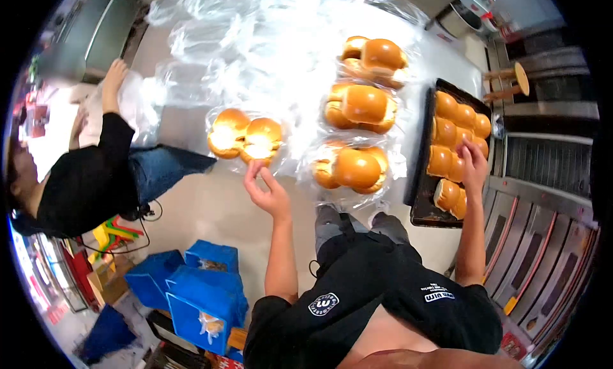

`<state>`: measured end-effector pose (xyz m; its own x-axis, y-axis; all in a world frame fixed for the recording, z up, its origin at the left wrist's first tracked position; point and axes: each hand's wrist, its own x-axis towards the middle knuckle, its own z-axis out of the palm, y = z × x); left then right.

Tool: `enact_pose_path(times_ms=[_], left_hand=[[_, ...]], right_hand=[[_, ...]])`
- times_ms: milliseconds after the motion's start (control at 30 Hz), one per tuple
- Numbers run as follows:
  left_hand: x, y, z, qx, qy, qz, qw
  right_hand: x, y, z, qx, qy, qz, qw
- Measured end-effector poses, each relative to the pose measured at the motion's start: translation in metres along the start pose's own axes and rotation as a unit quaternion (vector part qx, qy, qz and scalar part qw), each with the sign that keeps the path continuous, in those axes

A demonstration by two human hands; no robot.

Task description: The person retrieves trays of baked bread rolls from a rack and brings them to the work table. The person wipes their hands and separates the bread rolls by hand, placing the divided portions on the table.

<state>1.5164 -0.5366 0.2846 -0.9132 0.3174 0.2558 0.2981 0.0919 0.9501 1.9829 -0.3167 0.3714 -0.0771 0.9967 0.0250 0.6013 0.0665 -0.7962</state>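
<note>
My left hand (pixel 271 195) is at the near edge of a pair of golden buns (pixel 263 138) lying on a clear plastic bag. Its fingers are apart, and the fingertips touch or nearly touch the right bun. On the right, my right hand (pixel 473 168) reaches over a dark baking tray (pixel 421 206) with rows of glossy buns (pixel 445 159). Its fingers are stretched out against the buns, with none lifted. Between my hands, several bun stacks lie on plastic bags: a near one (pixel 356 168), a middle one (pixel 365 105) and a far one (pixel 382 55).
Flat clear bags (pixel 198 82) cover the far left of the white table (pixel 447 59). At the left, a person in black (pixel 83 184) handles plastic. Blue crates (pixel 203 305) stand on the floor at lower left. Oven-like metal units (pixel 543 241) line the right, near a wooden stool (pixel 522 79).
</note>
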Motion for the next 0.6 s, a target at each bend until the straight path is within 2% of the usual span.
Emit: enact_pose_path(times_ms=[100,200,267,300,367,433,467,533,600], left_hand=[[-0.055,0.049,0.034,-0.113,-0.145,-0.079,0.980],[-0.124,0.113,0.079,-0.162,-0.230,-0.042,0.959],[-0.181,0.134,0.108,-0.171,-0.277,-0.060,0.943],[-0.210,0.143,0.123,-0.170,-0.290,-0.064,0.940],[-0.277,0.152,0.154,-0.153,-0.320,-0.121,0.927],[-0.320,0.165,0.165,-0.112,-0.341,-0.201,0.912],[-0.344,0.165,0.171,-0.103,-0.355,-0.204,0.906],[-0.396,0.184,0.183,-0.136,-0.344,-0.273,0.888],[-0.419,0.187,0.185,-0.139,-0.358,-0.289,0.877]], right_hand=[[-0.059,0.068,-0.078,0.019,0.066,0.108,0.992],[-0.102,0.084,-0.133,-0.135,0.064,0.093,0.984],[-0.121,0.141,-0.159,-0.173,0.068,0.087,0.979],[-0.130,0.177,-0.170,-0.232,0.032,0.051,0.971],[-0.136,0.240,-0.186,-0.260,-0.018,-0.101,0.960],[-0.131,0.220,-0.190,-0.262,-0.115,-0.133,0.949],[-0.131,0.225,-0.191,-0.270,-0.157,-0.136,0.940],[-0.131,0.252,-0.197,-0.258,-0.174,-0.154,0.938],[-0.124,0.248,-0.200,-0.271,-0.216,-0.160,0.924]])
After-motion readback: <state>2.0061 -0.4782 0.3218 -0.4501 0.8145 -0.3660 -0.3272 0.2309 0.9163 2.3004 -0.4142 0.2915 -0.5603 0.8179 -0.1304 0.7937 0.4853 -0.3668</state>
